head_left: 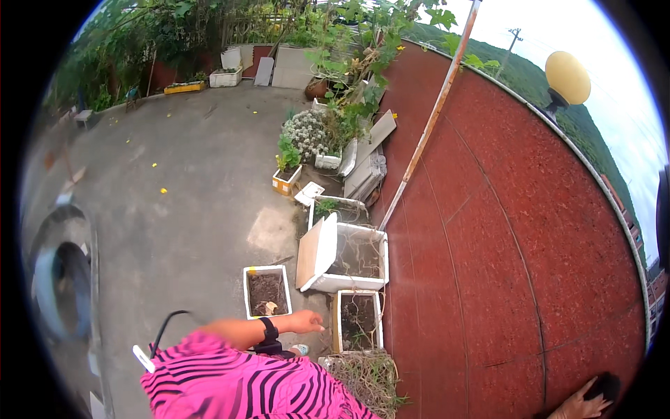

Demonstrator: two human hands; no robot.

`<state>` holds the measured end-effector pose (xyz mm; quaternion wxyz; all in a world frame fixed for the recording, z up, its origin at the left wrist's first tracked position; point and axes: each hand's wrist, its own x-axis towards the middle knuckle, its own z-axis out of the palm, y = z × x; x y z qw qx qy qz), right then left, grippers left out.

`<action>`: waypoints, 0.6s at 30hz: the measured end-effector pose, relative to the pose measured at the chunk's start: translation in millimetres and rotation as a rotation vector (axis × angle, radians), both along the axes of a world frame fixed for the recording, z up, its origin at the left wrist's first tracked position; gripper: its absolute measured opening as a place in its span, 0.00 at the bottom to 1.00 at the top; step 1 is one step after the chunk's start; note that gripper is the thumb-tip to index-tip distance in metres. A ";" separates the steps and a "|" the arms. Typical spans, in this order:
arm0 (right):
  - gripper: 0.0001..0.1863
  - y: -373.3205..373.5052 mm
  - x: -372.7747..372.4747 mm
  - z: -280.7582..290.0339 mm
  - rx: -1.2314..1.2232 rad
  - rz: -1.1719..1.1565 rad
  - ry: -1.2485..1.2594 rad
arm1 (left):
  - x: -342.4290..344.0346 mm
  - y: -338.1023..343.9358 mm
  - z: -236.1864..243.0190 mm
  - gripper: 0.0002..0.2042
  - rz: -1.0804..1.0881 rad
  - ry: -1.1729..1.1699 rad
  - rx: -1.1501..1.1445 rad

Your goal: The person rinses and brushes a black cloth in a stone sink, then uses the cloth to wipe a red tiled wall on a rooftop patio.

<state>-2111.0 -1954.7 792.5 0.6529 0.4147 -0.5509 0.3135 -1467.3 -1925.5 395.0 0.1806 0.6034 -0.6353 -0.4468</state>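
Note:
My left arm, in a pink and black striped sleeve [258,384] with a black wristband [269,329], reaches rightward. My left hand [307,322] has its fingers curled in, and nothing shows in it. It hangs above the ground between a white foam planter box [246,297] of dark soil and another soil-filled foam box [380,307] by the wall. At the lower right corner, my right hand [583,406] is partly cut off by the picture's rim. Its fingers lie bent over a dark rounded object [606,386] against the red wall; I cannot make out its kind.
The tall red wall [481,209] borders the right side, with a rusty pole [433,122] leaning on it. Foam boxes [321,281], stacked boards [366,174] and dry vines [366,387] line its foot. A tyre-like ring [49,286] is at left. Concrete floor [188,209] spreads between.

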 end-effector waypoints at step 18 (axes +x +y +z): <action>0.33 -278.4 179.3 57.4 0.525 0.354 0.156 | 16.7 -24.0 -11.5 0.25 0.125 0.069 -0.022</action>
